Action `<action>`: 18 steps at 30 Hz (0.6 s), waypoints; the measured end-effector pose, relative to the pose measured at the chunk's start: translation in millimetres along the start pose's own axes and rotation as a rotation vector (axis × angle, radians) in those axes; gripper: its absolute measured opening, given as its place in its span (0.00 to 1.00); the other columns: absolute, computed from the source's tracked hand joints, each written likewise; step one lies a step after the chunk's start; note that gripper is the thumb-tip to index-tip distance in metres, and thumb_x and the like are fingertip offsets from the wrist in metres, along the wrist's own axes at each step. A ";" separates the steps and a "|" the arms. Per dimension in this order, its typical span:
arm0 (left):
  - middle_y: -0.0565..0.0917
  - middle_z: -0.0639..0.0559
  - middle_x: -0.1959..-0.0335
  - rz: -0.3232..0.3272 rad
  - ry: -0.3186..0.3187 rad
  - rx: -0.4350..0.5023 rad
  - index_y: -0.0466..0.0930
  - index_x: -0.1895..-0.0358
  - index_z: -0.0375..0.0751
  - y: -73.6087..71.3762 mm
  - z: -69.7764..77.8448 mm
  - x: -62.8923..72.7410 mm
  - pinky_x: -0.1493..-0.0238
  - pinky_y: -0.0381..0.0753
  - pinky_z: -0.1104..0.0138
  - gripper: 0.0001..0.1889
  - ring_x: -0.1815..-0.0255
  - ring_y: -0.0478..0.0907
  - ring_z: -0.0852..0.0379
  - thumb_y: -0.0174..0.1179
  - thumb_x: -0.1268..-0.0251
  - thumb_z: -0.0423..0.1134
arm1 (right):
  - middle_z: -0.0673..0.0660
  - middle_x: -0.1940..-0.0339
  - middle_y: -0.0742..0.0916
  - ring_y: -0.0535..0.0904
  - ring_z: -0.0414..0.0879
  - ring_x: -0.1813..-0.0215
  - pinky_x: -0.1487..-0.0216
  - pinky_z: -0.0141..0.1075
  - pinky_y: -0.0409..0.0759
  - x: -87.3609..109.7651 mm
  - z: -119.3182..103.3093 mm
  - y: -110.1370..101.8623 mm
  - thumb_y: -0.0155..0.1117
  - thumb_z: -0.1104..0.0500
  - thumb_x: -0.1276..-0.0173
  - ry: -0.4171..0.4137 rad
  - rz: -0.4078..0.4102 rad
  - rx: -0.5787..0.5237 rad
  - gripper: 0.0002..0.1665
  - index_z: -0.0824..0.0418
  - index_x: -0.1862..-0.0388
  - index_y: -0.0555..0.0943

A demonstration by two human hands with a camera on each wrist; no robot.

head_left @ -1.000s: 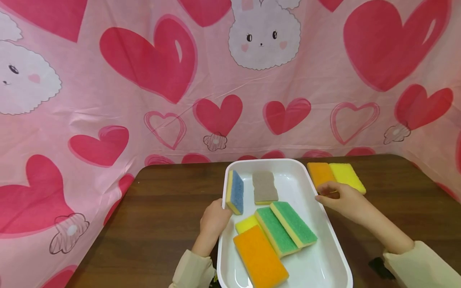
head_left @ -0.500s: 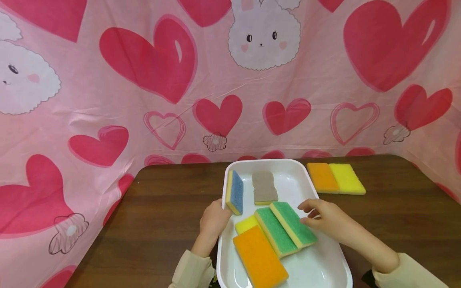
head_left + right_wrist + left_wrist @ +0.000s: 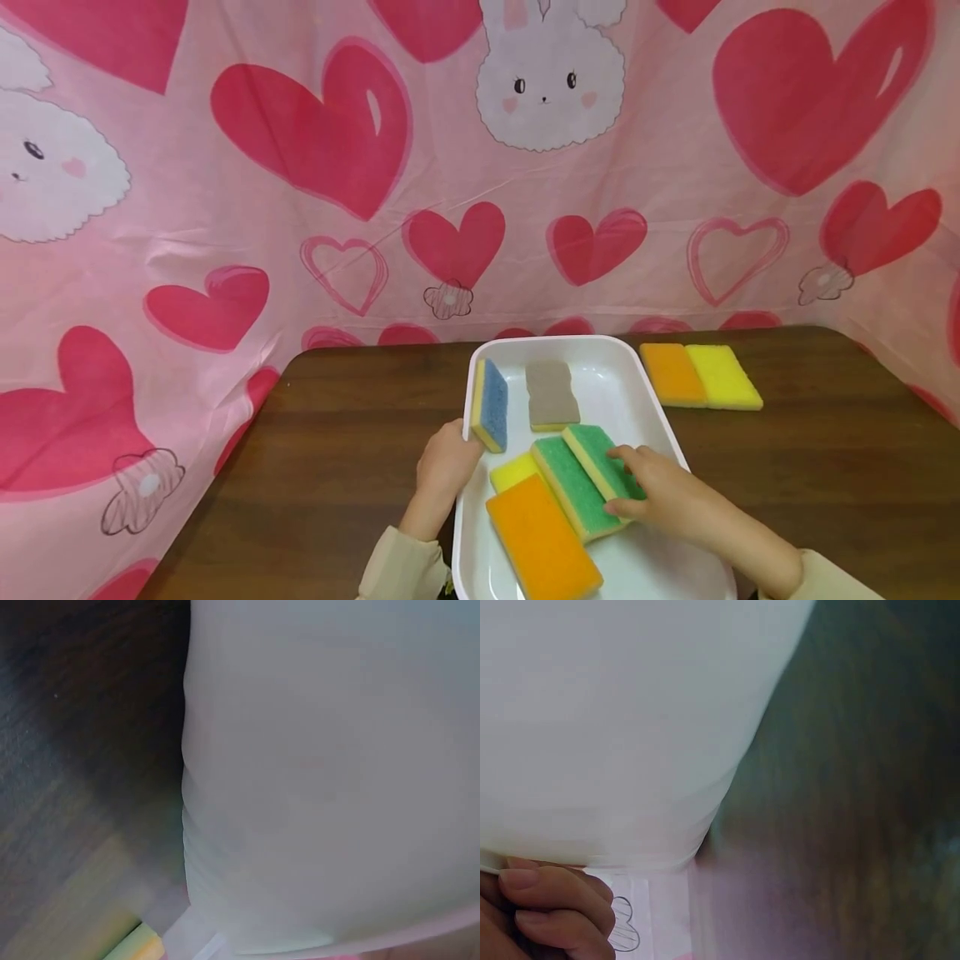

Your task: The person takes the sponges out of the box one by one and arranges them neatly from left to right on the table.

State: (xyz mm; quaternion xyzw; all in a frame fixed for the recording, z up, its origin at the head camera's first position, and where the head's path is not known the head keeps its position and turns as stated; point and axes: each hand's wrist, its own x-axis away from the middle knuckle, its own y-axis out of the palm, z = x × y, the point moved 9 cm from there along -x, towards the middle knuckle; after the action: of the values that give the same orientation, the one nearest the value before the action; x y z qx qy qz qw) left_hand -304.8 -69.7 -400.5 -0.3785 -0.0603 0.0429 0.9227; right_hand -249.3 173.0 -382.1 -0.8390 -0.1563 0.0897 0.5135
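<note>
Two green sponges lie askew at lower centre of the frame, and my right hand (image 3: 667,496) has just come to the right-hand one. A second ago it was over by the table pair at right of centre, an orange sponge (image 3: 673,375) and a yellow sponge (image 3: 723,377) lying side by side, touching, outside the tray (image 3: 611,387). They lie there untouched now, so I judge my work with that pair is done for the moment and has passed to this right-hand green sponge (image 3: 594,447).

My thumb is at its lower left side and my fingertips are over its upper right part, set apart with the sponge between them; whether they already squeeze it, I cannot tell. It lies where it lay, seeming to rest against the left-hand green sponge (image 3: 564,477). The right wrist view does not show my fingers.

My left hand (image 3: 447,460) hasn't shifted: its fingers are curled round the tray's left rim, beside the blue sponge (image 3: 493,404) tilted against the wall. I take that hold as steadying. Upper centre in the tray is a grey sponge (image 3: 553,393); at bottom centre, a large orange sponge (image 3: 543,537) partly covers a small yellow patch (image 3: 516,472).
</note>
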 end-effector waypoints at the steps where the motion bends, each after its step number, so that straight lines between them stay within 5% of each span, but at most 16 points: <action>1: 0.83 0.46 0.68 -0.002 0.000 0.000 0.81 0.58 0.40 0.5 0.0 0.4 0.72 0.73 0.63 0.13 0.75 0.75 0.54 0.54 0.41 0.42 | 0.56 0.59 0.82 0.79 0.48 0.57 0.55 0.45 0.79 0.6 0.4 0.9 0.73 0.47 0.48 0.007 -0.001 0.006 0.37 0.66 0.45 0.74; 18: 0.84 0.45 0.66 0.004 0.010 -0.007 0.81 0.57 0.39 -1.3 0.3 -0.2 0.70 0.74 0.60 0.14 0.73 0.76 0.53 0.54 0.42 0.41 | 0.53 0.60 0.78 0.73 0.43 0.60 0.59 0.40 0.77 2.1 0.9 7.7 0.75 0.40 0.58 0.047 0.020 0.060 0.44 0.60 0.44 0.73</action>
State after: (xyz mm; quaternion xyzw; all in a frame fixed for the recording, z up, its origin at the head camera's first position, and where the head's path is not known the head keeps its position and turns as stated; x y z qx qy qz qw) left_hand -305.0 -70.5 -399.4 -0.3821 -0.0549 0.0427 0.9215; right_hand -246.3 171.2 -389.3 -0.8265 -0.1329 0.0799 0.5411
